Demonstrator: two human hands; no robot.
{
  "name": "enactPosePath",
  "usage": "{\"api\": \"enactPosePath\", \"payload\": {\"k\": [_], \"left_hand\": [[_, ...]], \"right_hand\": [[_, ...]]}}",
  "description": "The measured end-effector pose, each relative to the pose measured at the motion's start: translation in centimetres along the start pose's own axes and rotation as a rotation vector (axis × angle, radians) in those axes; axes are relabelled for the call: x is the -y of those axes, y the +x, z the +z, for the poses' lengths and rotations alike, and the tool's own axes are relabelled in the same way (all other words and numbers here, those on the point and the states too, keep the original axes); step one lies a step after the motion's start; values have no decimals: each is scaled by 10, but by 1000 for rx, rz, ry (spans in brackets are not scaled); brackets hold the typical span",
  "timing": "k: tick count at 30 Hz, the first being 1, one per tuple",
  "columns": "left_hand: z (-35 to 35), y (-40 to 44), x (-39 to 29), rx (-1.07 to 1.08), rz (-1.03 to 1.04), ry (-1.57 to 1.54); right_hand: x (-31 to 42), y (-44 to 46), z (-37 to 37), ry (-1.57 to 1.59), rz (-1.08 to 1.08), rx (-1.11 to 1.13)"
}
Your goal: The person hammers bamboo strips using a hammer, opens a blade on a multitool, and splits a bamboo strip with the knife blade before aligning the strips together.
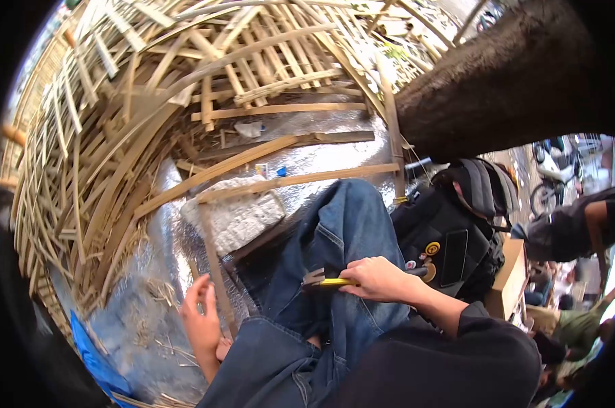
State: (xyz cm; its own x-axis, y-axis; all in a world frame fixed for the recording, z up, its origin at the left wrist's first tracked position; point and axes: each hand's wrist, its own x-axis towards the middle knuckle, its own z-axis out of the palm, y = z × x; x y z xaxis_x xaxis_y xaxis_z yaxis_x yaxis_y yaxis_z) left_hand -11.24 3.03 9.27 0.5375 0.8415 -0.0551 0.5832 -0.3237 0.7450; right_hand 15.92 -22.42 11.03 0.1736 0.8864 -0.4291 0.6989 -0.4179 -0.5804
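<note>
Here's the right hand [374, 277], its grip closed round a yellow-handled tool [331, 281], metal head poking out just above the blue jeans [358, 224] at the person's lap. Over on the other side, the left hand [202, 318] hovers beside a thin wooden strip [217, 275], grip loosely spread, fingers curving, while a rough white block [243, 217] sits near a great heap of slats [103, 177]!
</note>
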Motion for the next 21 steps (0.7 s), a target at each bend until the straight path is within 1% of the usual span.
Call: {"api": "enactPosePath", "payload": {"k": [2,3,4,5,7,8,9,10,11,12,14,15,16,17,19,21], "left_hand": [[5,-16,-12,145,-48,-5],[7,-21,-14,149,-46,8],[10,-26,-14,182,-62,13],[11,-30,-14,214,-79,16],[17,-35,-8,177,-126,-19],[18,-37,-8,145,-167,-63],[18,-38,-12,135,-167,-56],[18,-37,-19,122,-166,-63],[17,-37,-23,107,-166,-70],[16,-38,-23,93,-171,-61],[13,-40,-19,103,-147,-41],[13,-42,-20,89,-153,-21],[13,-43,-19,62,-175,-16],[13,-43,-16,78,-183,-18],[14,-46,-18,72,-211,-18],[14,-45,-20,61,-224,-9]], "right_hand": [[-1,-9,-7,29,-6,12],[-3,-9,-18,26,-30,4],[-2,-6,-39,24,-129,-175],[-3,4,-62,59,-172,-291],[-21,44,-102,224,-221,-482],[-38,70,-115,254,-34,-525],[-73,110,-124,196,-169,-694],[-104,145,-133,113,-4,-637],[-144,175,-126,-287,71,-633],[-160,192,-129,-502,175,-412],[-181,216,-119,-502,-30,-391],[-175,224,-119,-504,-62,-385],[-167,231,-117,-462,-156,-397],[-157,240,-114,-417,-254,-402],[-142,266,-104,-398,-399,-458],[-125,284,-93,-374,-482,-478]]}}
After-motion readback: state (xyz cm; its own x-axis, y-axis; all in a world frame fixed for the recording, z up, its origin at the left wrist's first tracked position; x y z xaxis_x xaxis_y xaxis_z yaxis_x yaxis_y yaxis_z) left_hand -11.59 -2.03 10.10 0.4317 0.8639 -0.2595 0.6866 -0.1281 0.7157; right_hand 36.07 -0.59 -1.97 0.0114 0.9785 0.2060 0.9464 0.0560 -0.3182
